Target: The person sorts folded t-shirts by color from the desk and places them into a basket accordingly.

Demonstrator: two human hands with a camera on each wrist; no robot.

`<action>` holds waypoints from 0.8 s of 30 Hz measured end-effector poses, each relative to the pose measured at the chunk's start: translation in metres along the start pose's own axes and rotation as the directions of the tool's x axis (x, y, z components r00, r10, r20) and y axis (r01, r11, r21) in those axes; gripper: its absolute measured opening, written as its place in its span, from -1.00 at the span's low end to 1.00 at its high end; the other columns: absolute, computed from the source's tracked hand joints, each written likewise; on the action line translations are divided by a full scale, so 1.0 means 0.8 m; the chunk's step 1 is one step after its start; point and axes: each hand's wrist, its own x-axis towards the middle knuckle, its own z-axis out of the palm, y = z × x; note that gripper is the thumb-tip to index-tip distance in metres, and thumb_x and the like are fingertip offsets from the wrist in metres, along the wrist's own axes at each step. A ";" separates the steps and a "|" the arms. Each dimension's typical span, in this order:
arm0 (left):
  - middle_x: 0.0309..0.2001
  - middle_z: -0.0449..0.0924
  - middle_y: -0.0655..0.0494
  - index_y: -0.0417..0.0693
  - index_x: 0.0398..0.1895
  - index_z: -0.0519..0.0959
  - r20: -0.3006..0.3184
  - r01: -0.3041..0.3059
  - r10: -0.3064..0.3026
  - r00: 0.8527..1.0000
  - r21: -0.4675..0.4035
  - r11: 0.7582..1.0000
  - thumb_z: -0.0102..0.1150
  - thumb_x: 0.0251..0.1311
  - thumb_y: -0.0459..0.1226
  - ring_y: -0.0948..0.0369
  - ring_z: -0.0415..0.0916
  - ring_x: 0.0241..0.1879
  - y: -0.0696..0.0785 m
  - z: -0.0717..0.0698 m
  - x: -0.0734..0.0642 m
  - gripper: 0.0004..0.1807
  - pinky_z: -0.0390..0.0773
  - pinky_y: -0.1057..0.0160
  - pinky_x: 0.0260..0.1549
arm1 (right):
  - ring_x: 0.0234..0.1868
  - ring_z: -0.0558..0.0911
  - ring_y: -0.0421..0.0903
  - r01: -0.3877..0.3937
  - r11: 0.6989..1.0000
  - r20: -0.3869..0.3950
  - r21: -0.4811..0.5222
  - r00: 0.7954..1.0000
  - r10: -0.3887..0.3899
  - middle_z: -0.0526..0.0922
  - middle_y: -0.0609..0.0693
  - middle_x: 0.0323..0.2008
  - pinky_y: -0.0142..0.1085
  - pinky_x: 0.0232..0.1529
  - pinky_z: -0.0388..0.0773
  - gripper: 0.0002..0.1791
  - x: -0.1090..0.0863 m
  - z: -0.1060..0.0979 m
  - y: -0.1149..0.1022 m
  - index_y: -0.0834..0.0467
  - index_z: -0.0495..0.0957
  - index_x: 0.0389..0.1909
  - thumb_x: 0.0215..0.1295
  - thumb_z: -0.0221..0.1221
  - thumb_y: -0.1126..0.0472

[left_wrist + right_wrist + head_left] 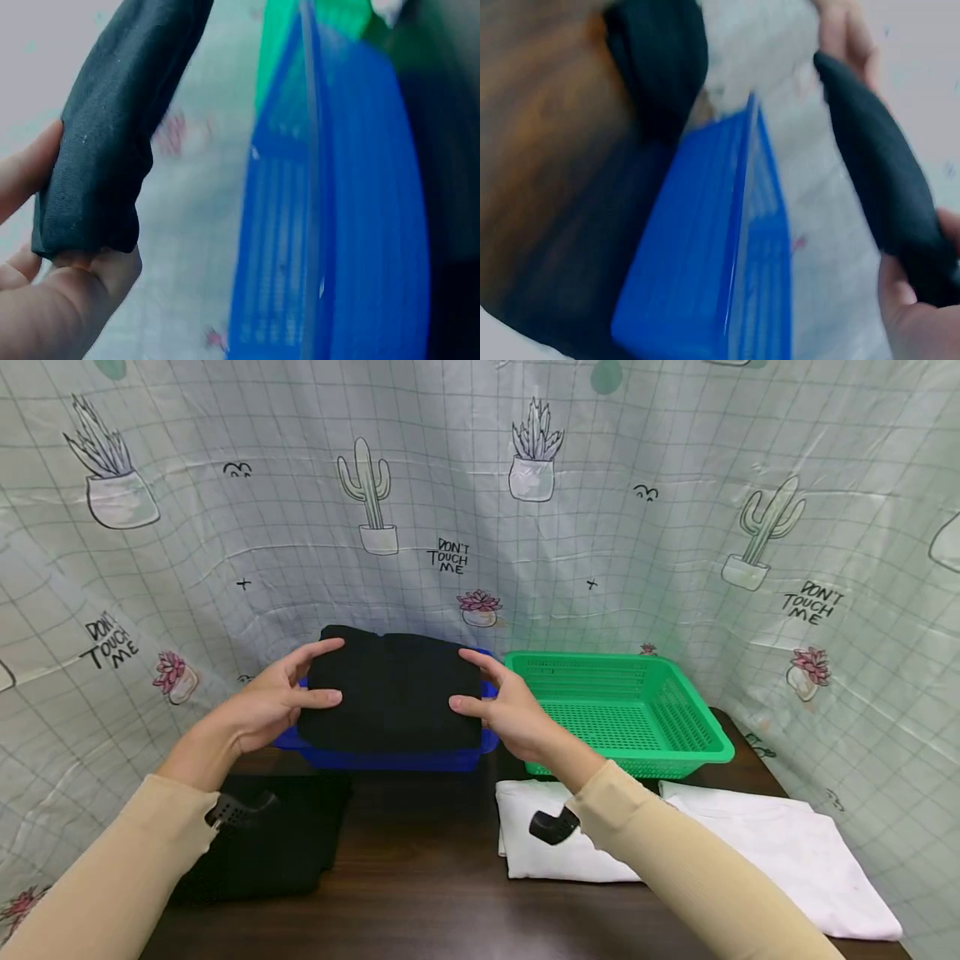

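Observation:
A folded black garment hangs over the blue basket, held up between both hands. My left hand pinches its left edge, thumb on the near face and fingers around the far side. At the opposite edge my right hand grips it the same way. Both wrist views show the garment edge-on as a thick soft bundle, apart from the rim of the blue basket. In the head view the garment hides most of the basket's inside.
Right of the blue basket stands a green basket with slotted walls. Another folded black garment lies at the front left of the dark wooden table. Folded white garments lie at the right. A patterned curtain hangs behind.

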 end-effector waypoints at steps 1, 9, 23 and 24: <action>0.74 -0.57 0.14 0.32 0.76 -0.01 -0.011 0.008 -0.008 1.000 0.004 1.000 0.23 0.52 -0.36 -0.07 -0.24 0.69 0.000 -0.007 0.012 -0.08 0.17 -0.08 0.53 | 0.22 0.67 0.12 0.000 1.000 -0.013 -0.002 1.000 0.000 0.31 0.04 0.50 -0.03 0.05 0.74 -0.20 0.015 -0.001 0.003 -0.18 0.30 0.61 0.47 0.30 0.39; 0.72 -0.65 0.03 0.17 0.78 -0.09 -0.054 0.088 -0.088 0.995 0.002 0.996 0.21 0.50 -0.43 -0.14 -0.36 0.70 -0.033 -0.040 0.080 -0.03 -0.08 -0.18 0.61 | 0.22 0.66 0.14 -0.038 0.998 -0.056 -0.053 0.998 0.035 0.29 0.13 0.50 -0.01 0.11 0.72 -0.18 0.101 -0.008 0.046 -0.06 0.28 0.63 0.44 0.31 0.42; 0.73 -0.56 -0.13 0.06 0.77 -0.07 -0.117 0.251 -0.245 0.962 0.041 0.967 0.22 0.44 -0.51 -0.20 -0.11 0.65 -0.094 -0.035 0.118 -0.02 0.35 0.07 0.29 | -0.53 0.22 -0.15 -0.254 0.939 -0.177 -0.232 0.960 0.217 0.14 0.11 0.67 -0.20 -0.15 0.39 -0.18 0.133 0.007 0.098 -0.02 0.23 0.67 0.48 0.28 0.38; 0.73 -0.55 -0.15 0.07 0.77 -0.06 -0.122 0.258 -0.251 0.960 0.047 0.965 0.23 0.44 -0.51 -0.18 -0.09 0.64 -0.098 -0.035 0.120 -0.02 0.39 0.13 0.16 | -0.51 0.23 -0.12 -0.261 0.938 -0.182 -0.227 0.958 0.222 0.13 0.12 0.67 -0.18 -0.16 0.37 -0.19 0.134 0.007 0.101 -0.02 0.23 0.67 0.48 0.28 0.39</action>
